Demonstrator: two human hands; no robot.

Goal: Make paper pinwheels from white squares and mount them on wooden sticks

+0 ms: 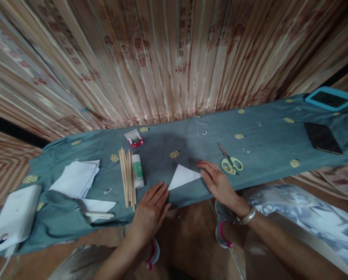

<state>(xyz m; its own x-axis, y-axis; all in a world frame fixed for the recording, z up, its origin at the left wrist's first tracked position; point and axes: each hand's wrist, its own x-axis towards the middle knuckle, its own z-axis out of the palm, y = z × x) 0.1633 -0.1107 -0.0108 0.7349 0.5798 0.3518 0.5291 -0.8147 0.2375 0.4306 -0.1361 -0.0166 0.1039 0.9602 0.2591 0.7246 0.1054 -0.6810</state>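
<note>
White paper triangle (183,177) on bench (270,142), L of scissors (226,156). L hand (151,210) at near corner, grip spread flat, nothing held; R hand (219,186) at tip nearest scissors, can't tell if pinched.

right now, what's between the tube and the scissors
The head view shows the paper triangle between the tube and the scissors, with the right hand at its right tip and the left hand by its lower left corner.

The cloth-covered table (267,151) is pretty loaded: paper triangle (183,177), scissors (236,163), sticks (127,177), tube (137,171), red box (136,141) midway; paper stack (74,178), white gadget (16,216) left; dark slab (322,137), blue-framed screen (331,98) right.
</note>
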